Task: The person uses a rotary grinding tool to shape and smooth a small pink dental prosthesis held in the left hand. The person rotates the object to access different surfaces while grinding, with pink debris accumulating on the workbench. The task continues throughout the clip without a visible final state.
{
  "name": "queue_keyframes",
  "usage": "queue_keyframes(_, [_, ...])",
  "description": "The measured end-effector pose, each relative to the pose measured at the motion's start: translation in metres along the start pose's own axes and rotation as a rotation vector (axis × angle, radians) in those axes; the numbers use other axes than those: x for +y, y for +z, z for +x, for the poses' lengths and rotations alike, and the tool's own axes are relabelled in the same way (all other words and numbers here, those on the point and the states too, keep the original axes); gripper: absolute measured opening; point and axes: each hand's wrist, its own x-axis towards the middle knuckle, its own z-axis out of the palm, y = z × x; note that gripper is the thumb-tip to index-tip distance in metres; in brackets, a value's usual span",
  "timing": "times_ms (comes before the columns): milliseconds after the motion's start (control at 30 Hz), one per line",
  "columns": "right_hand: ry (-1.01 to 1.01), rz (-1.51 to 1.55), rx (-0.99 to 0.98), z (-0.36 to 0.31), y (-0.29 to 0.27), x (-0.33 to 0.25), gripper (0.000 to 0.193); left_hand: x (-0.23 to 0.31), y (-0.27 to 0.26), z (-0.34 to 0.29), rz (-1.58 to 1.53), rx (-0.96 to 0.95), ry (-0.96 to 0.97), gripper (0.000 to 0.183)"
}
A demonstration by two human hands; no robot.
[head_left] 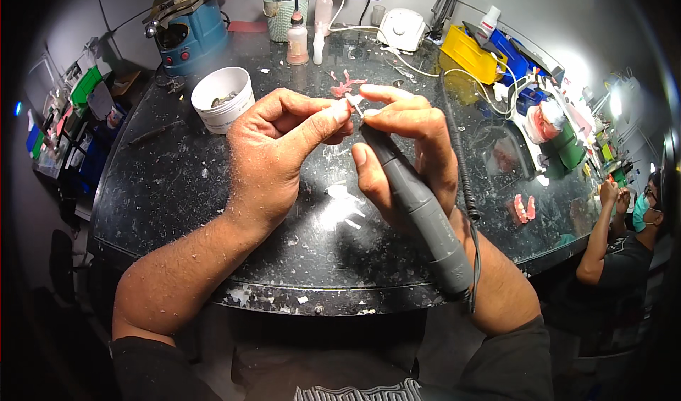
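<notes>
Dark grey handpiece (417, 206), a rotary grinding tool, lies slanted in my right hand (425, 135), whose fingers wrap its front end. Its thin metal tip meets a small pale pink and white piece (354, 100) that my left hand (273, 145) pinches between thumb and fingers. Too little of this piece shows to tell its kind. Pale dust clings to my left hand and forearm. Just beyond the fingertips lies a branching pink scrap (345, 84) on the black, speckled table (284, 259).
A white tub (223, 101) stands left of my hands, and a blue machine (190, 35) behind it. At the back are a bottle (297, 42) and a white control box (402, 30). A coiled cord (460, 145) runs down the right, near a pink denture (524, 209). Someone masked (631, 238) sits at right.
</notes>
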Motion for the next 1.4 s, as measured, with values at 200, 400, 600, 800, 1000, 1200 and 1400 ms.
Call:
queue_keyframes(200, [-0.045, -0.041, -0.021, 0.0, 0.001, 0.002, 0.04, -0.001, -0.001, -0.001, 0.037, -0.002, 0.07, 0.004])
queue_keyframes(400, [-0.049, -0.048, -0.033, 0.002, 0.0, -0.001, 0.038, -0.001, 0.002, -0.001, 0.079, 0.028, 0.15, 0.006])
queue_keyframes(600, [-0.052, -0.056, -0.054, 0.005, -0.002, -0.004, 0.038, 0.002, -0.001, -0.001, 0.3, 0.036, 0.22, 0.01])
queue_keyframes(800, [0.165, -0.019, 0.07, 0.003, -0.009, -0.011, 0.035, 0.002, 0.001, 0.002, 0.208, 0.002, 0.217, 0.014])
queue_keyframes(1000, [0.001, -0.117, 0.047, 0.009, -0.009, -0.001, 0.03, 0.003, -0.001, 0.003, 0.099, -0.034, 0.038, 0.018])
queue_keyframes(1200, [0.213, -0.002, 0.006, 0.006, -0.007, -0.004, 0.036, 0.001, -0.004, 0.007, 0.08, -0.196, -0.035, 0.031])
queue_keyframes(1400, [0.254, -0.05, -0.003, 0.005, -0.011, 0.001, 0.037, -0.006, -0.008, 0.011, -0.007, -0.084, -0.182, 0.038])
